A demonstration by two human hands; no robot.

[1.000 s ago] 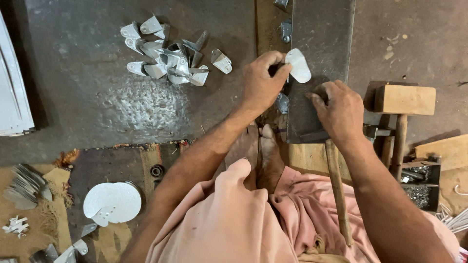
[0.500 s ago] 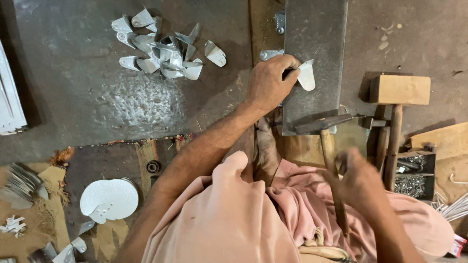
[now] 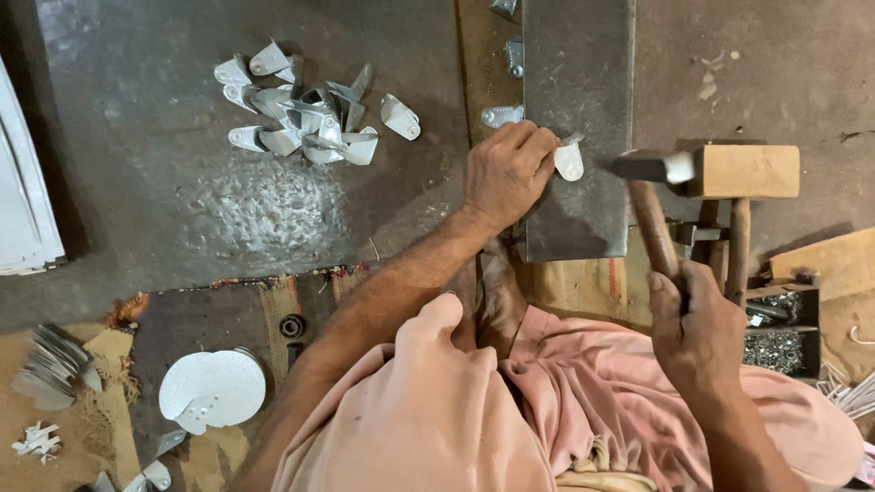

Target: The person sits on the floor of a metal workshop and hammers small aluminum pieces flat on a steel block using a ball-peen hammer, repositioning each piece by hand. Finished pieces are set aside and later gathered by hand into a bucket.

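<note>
The left hand (image 3: 507,173) pinches a small teardrop-shaped sheet-metal piece (image 3: 569,161) against the top of a dark steel block (image 3: 583,82), near the block's right edge, fingers closed on the piece. The right hand (image 3: 697,330) is wrapped tight round the wooden handle of a hammer (image 3: 653,196), whose metal head hangs just right of the piece, above the block's right edge; the two hands are well apart. A wooden mallet (image 3: 743,173) lies just beyond the hammer head on the floor, its handle running down toward a small open tray (image 3: 808,339) that holds a heap of little metal fasteners, too small to tell apart. On the grey floor slab (image 3: 182,182), near its upper edge, sits a loose pile of the same teardrop metal pieces (image 3: 305,114), and one more lies by the block's left edge. At the lower left a round metal disc (image 3: 214,390) rests on brown sacking (image 3: 55,456), with a fanned stack of thin metal strips (image 3: 50,364) beside it. Pink cloth (image 3: 474,419) covers the person's lap.
</note>
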